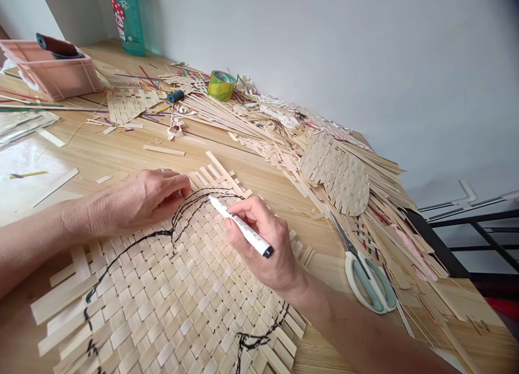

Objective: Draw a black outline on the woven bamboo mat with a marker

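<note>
A pale woven strip mat [170, 298] lies flat on the wooden table [267, 174] in front of me, with a black outline drawn across it. My right hand [263, 244] is closed round a white marker pen [241, 226], its tip resting on the mat at the black line near the far edge. My left hand [146, 195] lies on the mat's far left corner, fingers curled down and pressed onto the weave, holding nothing I can see.
Scissors with pale green handles [365, 274] lie right of my right wrist. A rounded woven piece [336, 171] rests on a heap of loose strips [259, 120]. Farther back stand a green tape roll [221, 85], a pink box [52, 68] and a green bottle [126, 20].
</note>
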Tool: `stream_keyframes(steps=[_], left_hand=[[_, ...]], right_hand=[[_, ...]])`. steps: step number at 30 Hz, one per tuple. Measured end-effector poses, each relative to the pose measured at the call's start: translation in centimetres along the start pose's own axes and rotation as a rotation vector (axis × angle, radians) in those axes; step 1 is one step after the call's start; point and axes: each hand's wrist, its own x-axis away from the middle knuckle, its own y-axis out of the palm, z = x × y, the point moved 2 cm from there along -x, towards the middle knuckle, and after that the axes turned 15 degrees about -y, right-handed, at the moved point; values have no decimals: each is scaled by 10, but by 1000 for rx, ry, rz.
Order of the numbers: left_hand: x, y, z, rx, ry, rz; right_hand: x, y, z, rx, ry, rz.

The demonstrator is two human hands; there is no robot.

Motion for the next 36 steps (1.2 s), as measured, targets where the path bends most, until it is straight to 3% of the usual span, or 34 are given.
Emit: stream_keyframes(steps=[21,25,36], left_hand=[[2,1,-1,-4,-17,51],[2,2,-2,-37,-1,15],[7,0,1,-118,-118,59]], right_hand=[[4,-4,2,201,-130,54],[4,-5,-2,183,-142,56],[-23,-39,-32,-81,70,43]])
